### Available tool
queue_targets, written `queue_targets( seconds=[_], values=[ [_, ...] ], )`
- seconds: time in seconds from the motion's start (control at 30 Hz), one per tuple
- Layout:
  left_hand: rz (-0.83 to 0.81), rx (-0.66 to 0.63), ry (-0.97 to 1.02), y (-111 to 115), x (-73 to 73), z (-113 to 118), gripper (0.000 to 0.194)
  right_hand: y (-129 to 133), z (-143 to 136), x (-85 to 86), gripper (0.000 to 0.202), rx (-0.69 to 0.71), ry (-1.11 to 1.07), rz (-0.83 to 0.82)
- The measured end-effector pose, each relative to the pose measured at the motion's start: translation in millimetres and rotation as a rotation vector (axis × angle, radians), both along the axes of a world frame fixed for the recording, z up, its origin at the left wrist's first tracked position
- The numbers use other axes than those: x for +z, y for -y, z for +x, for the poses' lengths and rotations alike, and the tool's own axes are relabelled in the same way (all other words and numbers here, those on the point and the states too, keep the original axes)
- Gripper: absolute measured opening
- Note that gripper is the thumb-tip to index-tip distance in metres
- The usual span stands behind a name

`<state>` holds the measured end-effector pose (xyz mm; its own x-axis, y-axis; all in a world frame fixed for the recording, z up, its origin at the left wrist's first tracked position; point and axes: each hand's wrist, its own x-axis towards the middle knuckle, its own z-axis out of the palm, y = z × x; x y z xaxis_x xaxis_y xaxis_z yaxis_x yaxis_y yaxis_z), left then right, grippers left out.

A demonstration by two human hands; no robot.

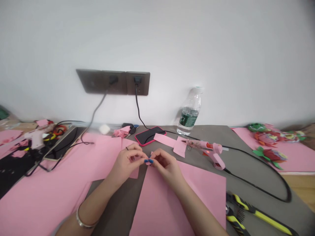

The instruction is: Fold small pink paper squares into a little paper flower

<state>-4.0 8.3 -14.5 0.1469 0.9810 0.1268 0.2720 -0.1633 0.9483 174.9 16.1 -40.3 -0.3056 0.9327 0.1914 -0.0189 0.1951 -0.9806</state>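
My left hand (131, 159) and my right hand (163, 163) meet at the middle of the table. Both are closed, thumb tips together, pinching a small piece of pink paper (148, 163) between them. Most of that piece is hidden by the fingers. Beneath the right hand lies a large pink sheet (157, 203). Just beyond the hands are a phone in a pink case (147, 135) and cut pink paper strips (165, 140). A pink glue gun (204, 147), with a small red light lit, rests on its side to the right.
A water bottle (189, 114) leans by the wall. Yellow-and-black pliers (240, 209) lie at front right. The glue gun's black cord (268, 160) loops across the right side. Paper flowers (273, 155) are at far right. More pink sheets (59, 183) and another phone (65, 144) are left.
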Motion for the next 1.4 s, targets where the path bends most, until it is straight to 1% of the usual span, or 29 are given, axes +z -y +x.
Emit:
queue_targets(
  seconds=[0.13, 0.3, 0.47, 0.57, 0.63, 0.7, 0.8, 0.87, 0.97, 1.1, 1.2, 1.3, 1.4],
  values=[
    [-0.004, -0.005, -0.008, 0.3, -0.4, -0.7, 0.015, 0.2, -0.4, -0.7, 0.028, -0.006, -0.043, -0.041],
    [-0.011, 0.047, -0.042, -0.4, -0.4, -0.7, 0.01, 0.4, -0.3, 1.1, 0.029, -0.001, -0.042, -0.053],
    [0.015, 0.014, -0.109, 0.0, -0.4, 0.6, 0.016, -0.8, -0.7, 2.9, 0.026, -0.005, -0.028, -0.062],
    [0.011, 0.009, -0.082, 0.4, -1.1, 1.1, 0.017, -2.5, -0.2, 0.8, 0.025, -0.017, -0.019, -0.07],
    [0.005, 0.042, -0.024, 0.2, -1.4, 0.8, 0.017, -4.0, 0.6, -0.6, 0.027, -0.037, -0.046, -0.083],
    [0.003, 0.105, 0.032, -0.3, -1.6, 0.2, 0.02, -5.6, 1.5, -1.0, 0.031, -0.07, -0.089, -0.106],
    [-0.017, 0.167, 0.08, -1.1, -2.5, 0.5, 0.021, -7.2, 2.2, -0.3, 0.035, -0.101, -0.125, -0.143],
    [-0.039, 0.159, 0.111, -1.1, -3.7, 2.2, 0.02, -7.5, 1.9, 0.1, 0.036, -0.102, -0.129, -0.141],
    [-0.082, 0.113, 0.168, 0.4, -5.0, 6.2, 0.019, -6.5, 0.7, -0.3, 0.036, -0.098, -0.124, -0.112],
    [-0.125, 0.071, 0.212, 2.1, -4.8, 10.3, 0.016, -4.1, -0.6, -0.4, 0.032, -0.089, -0.062, -0.062],
    [-0.113, 0.076, 0.222, 1.2, -4.9, 10.9, 0.012, -2.8, -0.9, 0.5, 0.029, -0.07, -0.008, -0.043],
    [-0.092, 0.077, 0.218, -0.3, -6.6, 9.7, 0.013, -2.4, -0.6, 1.0, 0.028, -0.06, 0.015, -0.024],
    [-0.078, 0.033, 0.191, -0.4, -7.7, 7.2, 0.004, -2.0, 0.0, 0.8, 0.026, -0.054, 0.021, -0.021]
  ],
)
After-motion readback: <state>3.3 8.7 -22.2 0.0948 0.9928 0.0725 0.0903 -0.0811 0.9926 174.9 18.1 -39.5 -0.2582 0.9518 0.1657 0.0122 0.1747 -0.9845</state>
